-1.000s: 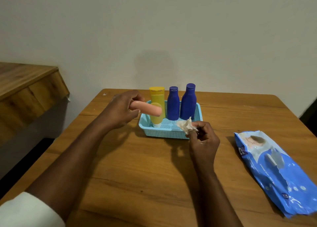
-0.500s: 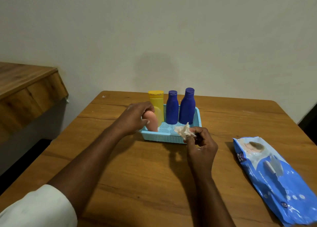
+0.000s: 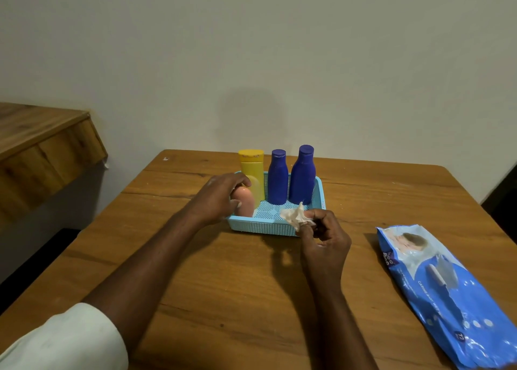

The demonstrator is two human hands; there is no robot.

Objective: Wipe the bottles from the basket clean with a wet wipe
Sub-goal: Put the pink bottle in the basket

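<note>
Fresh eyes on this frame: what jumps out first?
The light blue basket at the table's middle draws the eye, with a yellow bottle and two dark blue bottles upright along its far side. The left hand grips a pink bottle at the basket's left end, while the right hand pinches a crumpled wipe at its front rim. A blue wipes pack lies to the right.
</note>
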